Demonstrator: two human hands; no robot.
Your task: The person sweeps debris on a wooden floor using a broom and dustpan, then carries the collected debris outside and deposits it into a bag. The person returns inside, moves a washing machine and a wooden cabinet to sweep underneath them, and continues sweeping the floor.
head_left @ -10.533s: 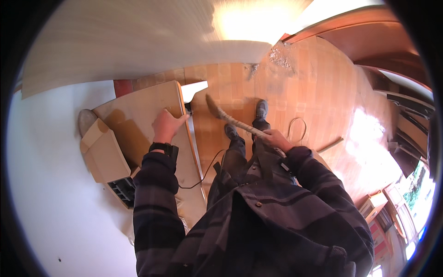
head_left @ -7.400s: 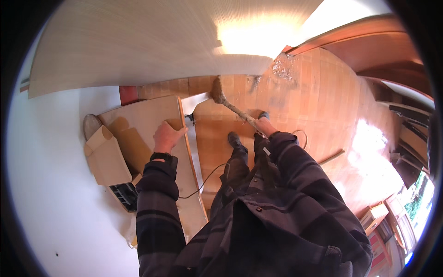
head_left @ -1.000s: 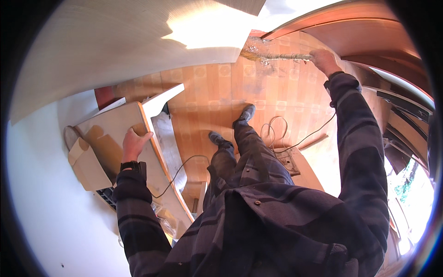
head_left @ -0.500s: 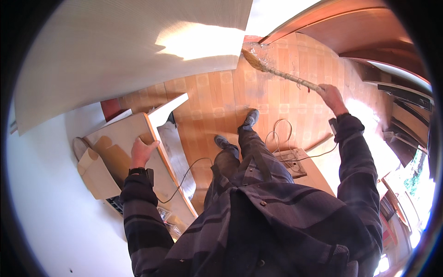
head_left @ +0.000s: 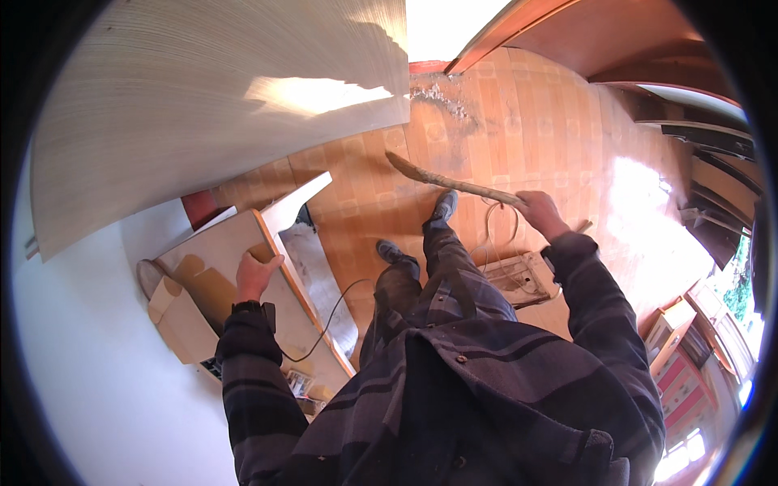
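Observation:
In my right hand point(head_left: 541, 212) is the handle of a straw broom point(head_left: 462, 185), fingers wrapped around its end. The broom slants to the left, and its worn bristle tip hangs over the wood-patterned floor point(head_left: 519, 130), beyond my shoes. Whether the tip touches the floor I cannot tell. My left hand point(head_left: 257, 277) rests on the top of a light table point(head_left: 275, 324) near its edge, thumb stretched out to the side and no object visible in it. Scattered pale debris point(head_left: 442, 101) lies on the floor farther off, near the doorway.
A large pale panel point(head_left: 243, 73) fills the far left. On the table lies an open cardboard box point(head_left: 182, 324). A dark cable point(head_left: 328, 324) runs past my legs, and a beige square frame point(head_left: 519, 279) lies right of them. Dark boards point(head_left: 721, 178) are stacked at the right.
The broom has come away from the debris by the doorway, toward me and to the left. My right hand has moved nearer and left with it. My left hand stays on the table.

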